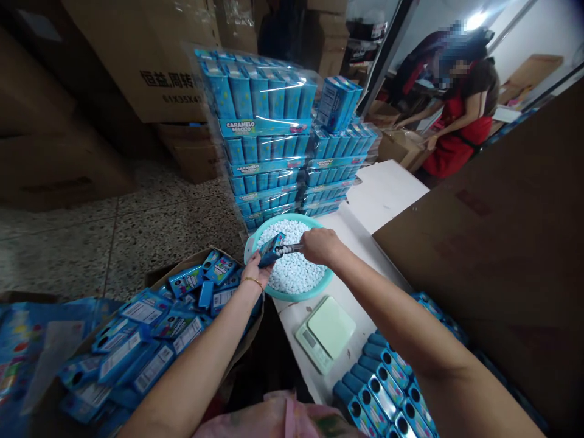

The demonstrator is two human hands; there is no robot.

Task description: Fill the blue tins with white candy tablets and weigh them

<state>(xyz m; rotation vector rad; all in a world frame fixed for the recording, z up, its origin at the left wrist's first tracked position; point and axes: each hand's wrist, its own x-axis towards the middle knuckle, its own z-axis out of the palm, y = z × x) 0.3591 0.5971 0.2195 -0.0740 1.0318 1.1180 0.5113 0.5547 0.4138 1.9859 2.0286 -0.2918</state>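
Brown cardboard cartons (137, 61) fill the far left, above a speckled terrazzo floor (91, 255), and a large brown cardboard panel (479, 243) covers the right side. Two shrink-wrapped stacks of blue "Caramelo Macizo" boxes (260, 134) stand side by side, with one smaller pack (337, 103) tilted on top of the right stack. Beyond them, one co-worker in a red apron (458, 131) reaches toward an open carton.

A white table (378, 194) bears one round teal plastic basin (296, 293), heaped with small white mints (292, 274), and one pale green digital scale (325, 333). An open carton (182, 274) at lower left holds loose blue boxes (185, 281), too many and overlapped to count. Rows of open blue tins (378, 383) sit at lower right, cut off by the frame and partly hidden by the right forearm.

Over the basin, the left hand (252, 272) curls its fingers (250, 263) narrowly around a single blue box (271, 249). The right hand (322, 246) closes around a slim silver scoop (292, 247), its tip at the box and mints inside; most of its fingers are hidden. A thin gold bracelet (252, 281) circles the left wrist.
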